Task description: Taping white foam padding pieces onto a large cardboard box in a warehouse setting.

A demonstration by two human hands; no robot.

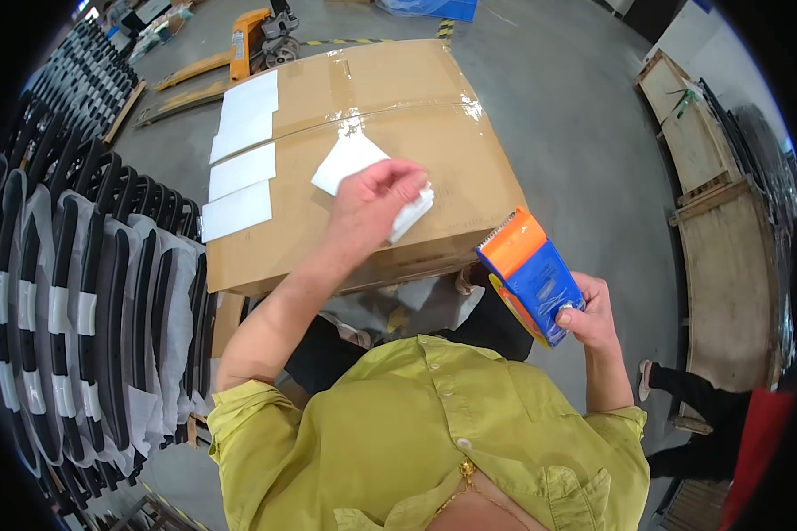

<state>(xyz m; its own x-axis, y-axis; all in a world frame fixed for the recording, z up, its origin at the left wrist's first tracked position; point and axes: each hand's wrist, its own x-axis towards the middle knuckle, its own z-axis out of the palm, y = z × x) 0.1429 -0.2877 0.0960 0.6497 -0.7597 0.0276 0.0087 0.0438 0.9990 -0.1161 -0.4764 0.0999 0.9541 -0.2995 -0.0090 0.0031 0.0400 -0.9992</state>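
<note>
My left hand (372, 202) is over the top of a large brown cardboard box (310, 230), its thumb and fingers pinched together on small white paper pieces (412, 215). Just beyond the knuckles another white paper sheet (349, 162) lies on the box. Off the box's near right corner, my right hand (591, 311) grips a blue and orange tape dispenser (540, 288) by its lower end, with the toothed edge pointing up toward the box. Several white sheets (242, 171) lie in a column along the box's left edge. Clear tape (347, 84) crosses the box's top.
Black curved frames with white wrapping (106, 310) stand in rows at the left. An orange pallet jack (250, 44) is behind the box. Wooden crates (726, 274) line the right side. A person in dark trousers (695, 394) is partly visible at the lower right.
</note>
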